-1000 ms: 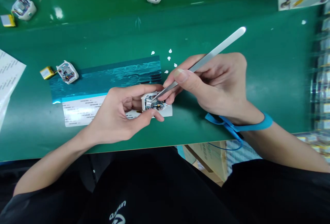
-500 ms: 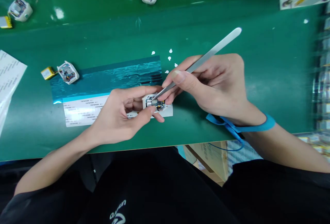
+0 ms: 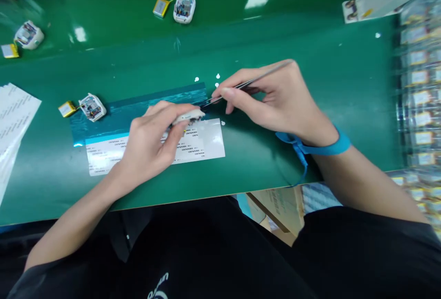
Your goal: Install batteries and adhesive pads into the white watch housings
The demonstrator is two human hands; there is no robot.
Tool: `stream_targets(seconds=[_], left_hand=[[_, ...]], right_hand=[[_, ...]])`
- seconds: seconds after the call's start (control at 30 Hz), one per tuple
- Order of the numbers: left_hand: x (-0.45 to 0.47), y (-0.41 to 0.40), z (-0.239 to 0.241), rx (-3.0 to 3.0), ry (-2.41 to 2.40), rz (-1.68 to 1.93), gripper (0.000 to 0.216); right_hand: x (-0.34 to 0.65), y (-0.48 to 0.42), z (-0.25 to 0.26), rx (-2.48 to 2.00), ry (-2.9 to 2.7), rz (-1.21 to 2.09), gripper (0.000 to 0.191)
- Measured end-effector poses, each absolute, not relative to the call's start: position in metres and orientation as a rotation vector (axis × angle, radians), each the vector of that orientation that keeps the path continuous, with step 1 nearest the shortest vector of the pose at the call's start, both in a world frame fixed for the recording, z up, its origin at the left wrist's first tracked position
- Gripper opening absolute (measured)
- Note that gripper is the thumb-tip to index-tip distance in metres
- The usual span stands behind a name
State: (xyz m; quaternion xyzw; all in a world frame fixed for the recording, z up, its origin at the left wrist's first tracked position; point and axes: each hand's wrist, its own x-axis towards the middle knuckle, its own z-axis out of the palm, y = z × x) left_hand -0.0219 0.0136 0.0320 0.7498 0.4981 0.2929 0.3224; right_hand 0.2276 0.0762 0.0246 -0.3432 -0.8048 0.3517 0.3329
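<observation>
My left hand (image 3: 155,138) is closed round a small white device casing (image 3: 189,116), held low over a white label sheet (image 3: 206,145). My right hand (image 3: 275,99) pinches metal tweezers (image 3: 241,85), which lie nearly flat now. Their tips point left and reach the right end of a shiny blue-green film strip (image 3: 138,108), just above the casing. A blue wrist strap (image 3: 327,147) circles my right wrist.
On the green table (image 3: 361,106) lie other open casings with yellow batteries at the left (image 3: 91,106), far left (image 3: 27,35) and top (image 3: 183,7). A stack of label sheets (image 3: 14,110) sits at the left edge. Trays of parts (image 3: 420,78) fill the right side. Small white dots (image 3: 217,76) lie beside the film.
The tweezers came out of the casing, dropped flatter and moved up to the film strip's end. My left hand turned the casing over and lowered it onto the label sheet.
</observation>
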Motion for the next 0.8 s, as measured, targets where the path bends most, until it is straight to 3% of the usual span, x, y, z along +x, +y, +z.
stream_targets(seconds=[0.23,0.37,0.6,0.7,0.8], left_hand=[[-0.015,0.012,0.012,2.419,1.186,0.624,0.033],[-0.011,0.014,0.008,2.469,1.18,0.627,0.028],[-0.009,0.017,0.016,2.546,1.088,0.623,0.03],[-0.012,0.012,0.035,2.308,0.949,0.812,0.024],[-0.019,0.015,0.051,1.619,1.141,1.13,0.014]], right_hand=[[0.23,0.076,0.02,-0.976,-2.164,0.886,0.032],[0.23,0.075,0.014,-0.806,-2.222,0.77,0.017],[0.231,0.069,0.026,-0.925,-2.019,0.582,0.015],[0.229,0.069,0.028,-0.785,-2.004,0.479,0.024],[0.226,0.067,0.025,-0.716,-1.981,0.363,0.037]])
